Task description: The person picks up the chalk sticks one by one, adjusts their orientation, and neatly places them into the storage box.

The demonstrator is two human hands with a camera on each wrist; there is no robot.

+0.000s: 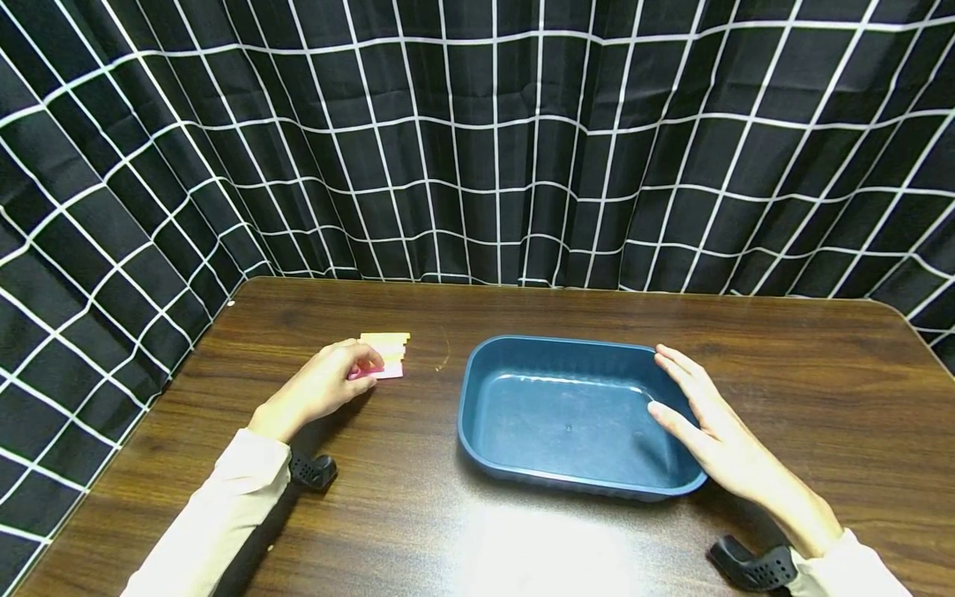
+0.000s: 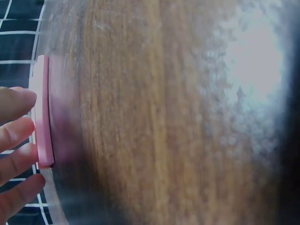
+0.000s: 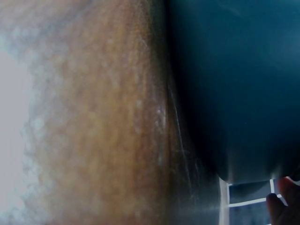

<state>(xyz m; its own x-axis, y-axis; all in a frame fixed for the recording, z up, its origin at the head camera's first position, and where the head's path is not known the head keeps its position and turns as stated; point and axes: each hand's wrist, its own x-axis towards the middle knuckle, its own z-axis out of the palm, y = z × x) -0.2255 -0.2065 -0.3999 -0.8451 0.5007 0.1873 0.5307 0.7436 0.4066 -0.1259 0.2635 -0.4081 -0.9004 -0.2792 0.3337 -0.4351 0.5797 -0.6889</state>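
Observation:
At the left of the table, my left hand [image 1: 328, 381] reaches over a small flat group of yellow [image 1: 385, 338] and pink pieces [image 1: 390, 372]. Its fingers are spread at the pink piece, a thin bar [image 2: 44, 112] in the left wrist view, with the tips at its upper edge. The exact kind of these pieces is unclear. To the right stands a blue rectangular plastic tub [image 1: 552, 478] with nothing visible inside. My right hand [image 1: 709, 431] lies at its right end, fingers extended along the rim and thumb over the inside. The right wrist view shows mostly the tub's wall [image 3: 239, 93].
The brown wood-grain table [image 1: 403, 514] has a bright glare near its front. A thin loose strand [image 1: 445, 352] lies between the pieces and the tub. A black curtain with a white grid [image 1: 515, 149] hangs behind and at the left.

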